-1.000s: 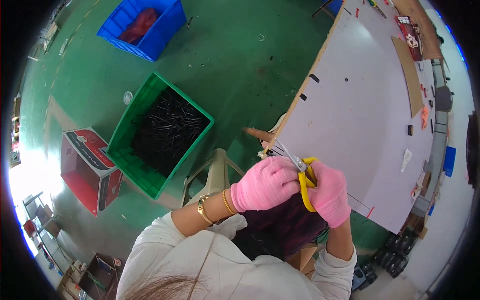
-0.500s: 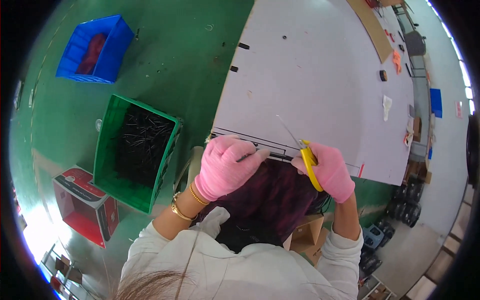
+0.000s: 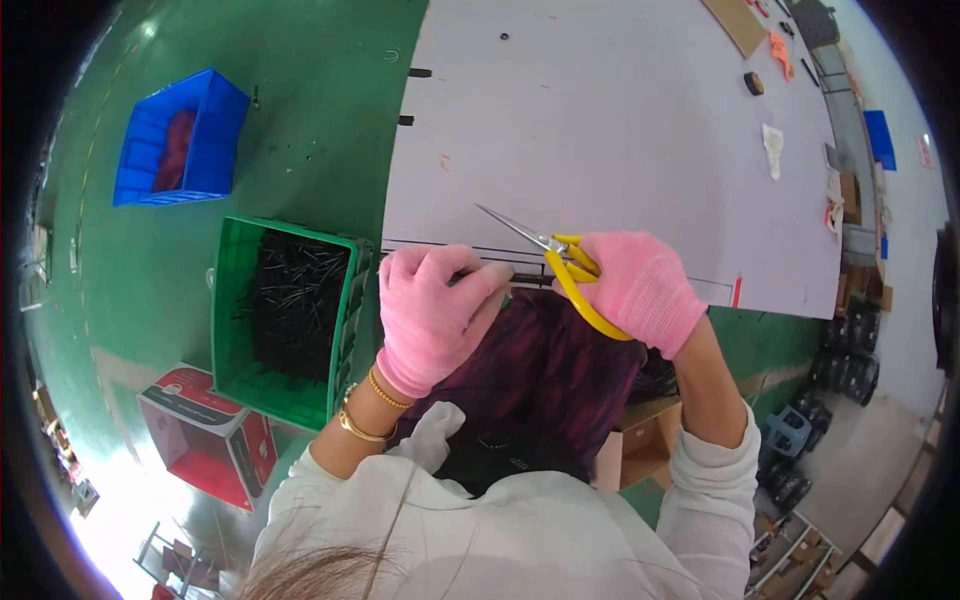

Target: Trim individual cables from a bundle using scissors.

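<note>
At the table's near edge, my left hand (image 3: 437, 312), in a pink glove, is closed with its thumb and fingers around a thin black strip (image 3: 532, 280). My right hand (image 3: 645, 292), gloved alike, grips a pair of scissors with yellow handles (image 3: 596, 318). Their metal blades point away and to the left over the table, nearly together. The strip's right end reaches my right fingertips behind the scissors; whether they pinch it too, I cannot tell. Black lines and a red mark (image 3: 738, 291) run along the table near both hands.
The pale table (image 3: 620, 130) carries a tape roll (image 3: 753, 84), a white cloth (image 3: 772, 152) and an orange cloth (image 3: 780, 56). A green crate (image 3: 226, 320) of black strips stands left, with a blue crate (image 3: 213, 130) beyond. Cardboard boxes (image 3: 640, 445) sit below the table edge.
The scissors have turned, so their blades now show broader and point more to the left. My right hand has come closer to my left. The whole view has shifted a little.
</note>
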Motion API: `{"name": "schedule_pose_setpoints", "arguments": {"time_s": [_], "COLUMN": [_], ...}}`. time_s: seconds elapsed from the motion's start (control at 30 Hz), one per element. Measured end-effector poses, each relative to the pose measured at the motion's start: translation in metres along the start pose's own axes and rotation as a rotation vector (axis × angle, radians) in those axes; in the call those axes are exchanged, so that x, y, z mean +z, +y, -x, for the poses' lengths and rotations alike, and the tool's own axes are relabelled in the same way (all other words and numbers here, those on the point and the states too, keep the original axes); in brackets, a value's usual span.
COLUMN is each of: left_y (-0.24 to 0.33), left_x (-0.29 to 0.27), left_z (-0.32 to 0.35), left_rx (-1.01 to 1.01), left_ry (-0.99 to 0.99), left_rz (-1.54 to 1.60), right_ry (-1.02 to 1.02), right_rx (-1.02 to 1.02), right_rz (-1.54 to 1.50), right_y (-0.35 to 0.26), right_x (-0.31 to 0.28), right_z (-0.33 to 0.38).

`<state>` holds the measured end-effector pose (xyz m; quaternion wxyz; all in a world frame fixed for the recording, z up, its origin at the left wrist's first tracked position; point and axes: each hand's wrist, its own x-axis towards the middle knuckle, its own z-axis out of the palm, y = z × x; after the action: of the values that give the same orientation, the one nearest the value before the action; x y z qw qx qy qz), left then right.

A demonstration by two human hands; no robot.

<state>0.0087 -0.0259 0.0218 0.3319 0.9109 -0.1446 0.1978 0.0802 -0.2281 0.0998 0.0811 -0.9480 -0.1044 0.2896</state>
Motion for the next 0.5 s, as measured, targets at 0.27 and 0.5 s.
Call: {"name": "schedule_pose_setpoints", "arguments": {"time_s": [0.27, 0.5], "left_y": [0.020, 0.026], "left_x": [0.005, 0.006], "left_z": [-0.022, -0.023], "left_rx": [-0.019, -0.075], "left_ry": [-0.136, -0.180], "left_rz": [-0.070, -0.074], "right_ry": [-0.025, -0.031], "right_rx": [0.035, 0.016], "right_rz": [0.014, 0.013], "right_y": [-0.002, 0.000], "right_x": [-0.005, -0.002], "right_z": [0.001, 0.004]}}
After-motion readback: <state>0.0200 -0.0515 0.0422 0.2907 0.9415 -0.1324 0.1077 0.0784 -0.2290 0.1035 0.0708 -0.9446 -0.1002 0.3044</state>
